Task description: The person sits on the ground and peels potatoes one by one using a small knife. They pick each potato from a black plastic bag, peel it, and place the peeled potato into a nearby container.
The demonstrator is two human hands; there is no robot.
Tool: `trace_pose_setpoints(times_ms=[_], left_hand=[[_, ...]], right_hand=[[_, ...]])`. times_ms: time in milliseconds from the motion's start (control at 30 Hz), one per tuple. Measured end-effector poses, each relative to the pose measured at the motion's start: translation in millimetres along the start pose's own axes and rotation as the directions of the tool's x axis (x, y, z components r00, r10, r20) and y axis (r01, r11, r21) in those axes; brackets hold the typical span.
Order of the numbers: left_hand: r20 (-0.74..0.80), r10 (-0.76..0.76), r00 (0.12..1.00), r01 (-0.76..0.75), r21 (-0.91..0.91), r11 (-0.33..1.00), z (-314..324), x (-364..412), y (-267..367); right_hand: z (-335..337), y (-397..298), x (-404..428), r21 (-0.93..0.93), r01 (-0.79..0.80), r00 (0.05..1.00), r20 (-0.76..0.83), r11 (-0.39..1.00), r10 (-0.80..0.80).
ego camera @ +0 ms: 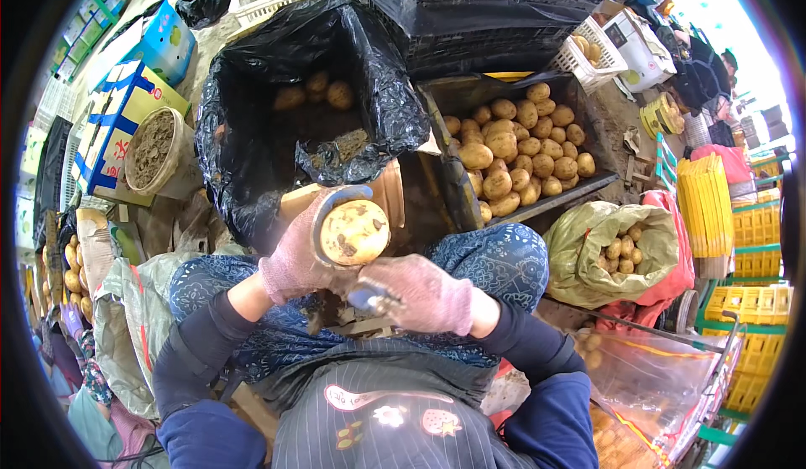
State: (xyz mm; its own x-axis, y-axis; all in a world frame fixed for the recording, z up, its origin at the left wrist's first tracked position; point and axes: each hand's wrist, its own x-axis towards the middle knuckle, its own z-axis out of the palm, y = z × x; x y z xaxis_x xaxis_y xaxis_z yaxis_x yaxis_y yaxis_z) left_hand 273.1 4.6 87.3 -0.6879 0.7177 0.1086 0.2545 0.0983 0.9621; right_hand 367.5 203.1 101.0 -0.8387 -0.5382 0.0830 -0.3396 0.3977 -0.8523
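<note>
Both my hands wear pinkish, soiled work gloves and meet above my lap. My left hand grips a large potato with dark dirt patches; a greyish-blue rim or band curves round the potato's upper left side. At the potato's lower edge, my right hand is closed around a small object with a blue end, whose kind I cannot tell. Beyond my hands, a container lined with black plastic holds several potatoes at its bottom. A dark crate to its right is heaped with potatoes.
A bucket of soil stands at left beside a taped cardboard box. At right are an open green woven sack of potatoes and yellow plastic crates. Another person's gloved hand shows at far left.
</note>
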Motion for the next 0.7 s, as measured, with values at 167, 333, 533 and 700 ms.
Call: trace_pose_setpoints(times_ms=[167,333,533,700], left_hand=[[-0.056,0.034,0.998,-0.022,0.201,0.979,-3,-2,-1],[-0.134,0.177,0.975,-0.094,0.474,0.875,-3,3,16],[-0.164,0.198,0.966,-0.073,0.564,0.822,2,5,10],[-0.190,0.124,0.974,-0.018,0.479,0.877,3,5,6]], right_hand=[[-16,7,-8,0.366,-0.236,0.909,-0.246,0.900,0.338],[-20,5,-2,0.225,-0.302,0.917,-0.197,0.926,0.347],[-6,-2,1,0.031,-0.083,0.962,-0.257,0.996,0.088],[-9,-1,4,-0.035,-0.181,0.933,-0.321,0.983,0.160]])
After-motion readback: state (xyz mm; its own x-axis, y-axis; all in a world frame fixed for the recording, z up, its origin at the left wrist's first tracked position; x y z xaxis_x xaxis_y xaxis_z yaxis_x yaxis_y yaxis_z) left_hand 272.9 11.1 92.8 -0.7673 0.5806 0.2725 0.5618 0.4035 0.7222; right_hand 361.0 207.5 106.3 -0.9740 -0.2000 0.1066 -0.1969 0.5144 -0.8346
